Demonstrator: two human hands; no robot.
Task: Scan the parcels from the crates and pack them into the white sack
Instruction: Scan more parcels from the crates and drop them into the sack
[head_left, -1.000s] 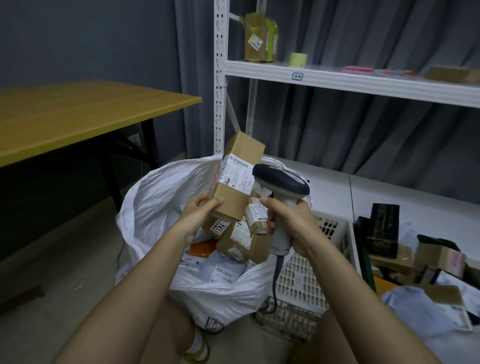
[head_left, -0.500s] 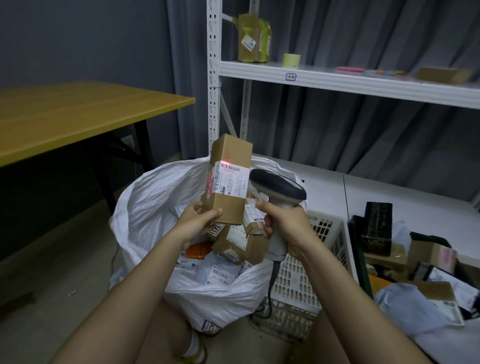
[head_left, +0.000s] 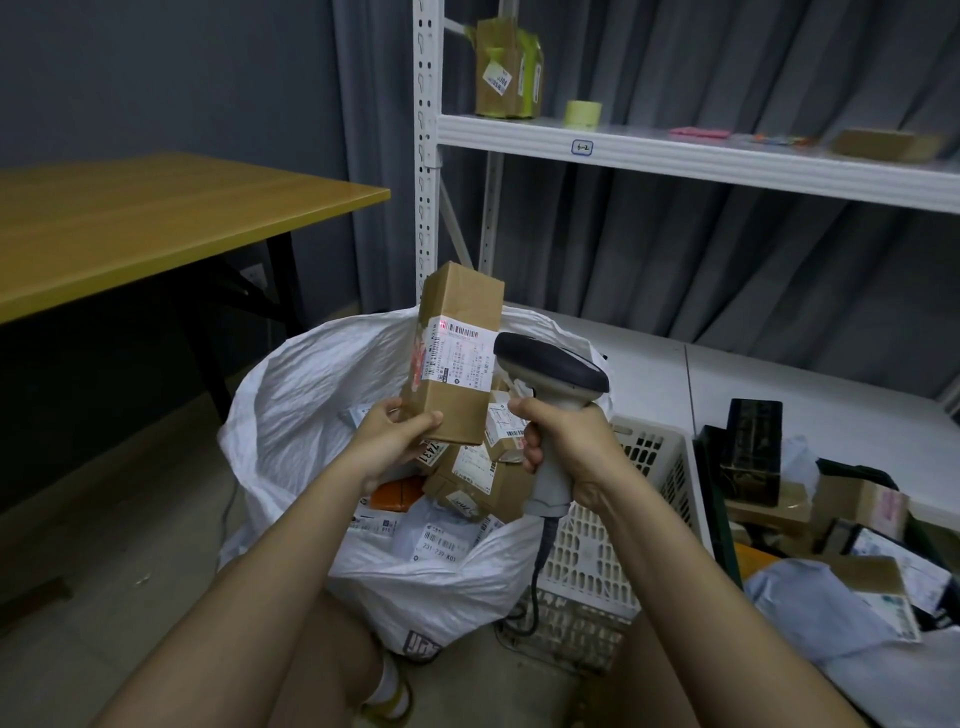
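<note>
Cardboard parcel (head_left: 460, 358) stood upright in your left hand (head_left: 392, 441), which gripped its lower end above the open white sack (head_left: 291, 410), label turned toward the scanner (head_left: 550, 400). Your right hand (head_left: 563, 441) was wrapped round the scanner's grip, its head level with the label; a red mark showed at the barcode's left edge, so you appeared to be mid-scan. Holding it over the sack would make the drop short. Label print was too small to read. Parcels deeper in the sack were hidden, and the crate (head_left: 649, 483) beside it was partly covered by your right forearm.
</note>
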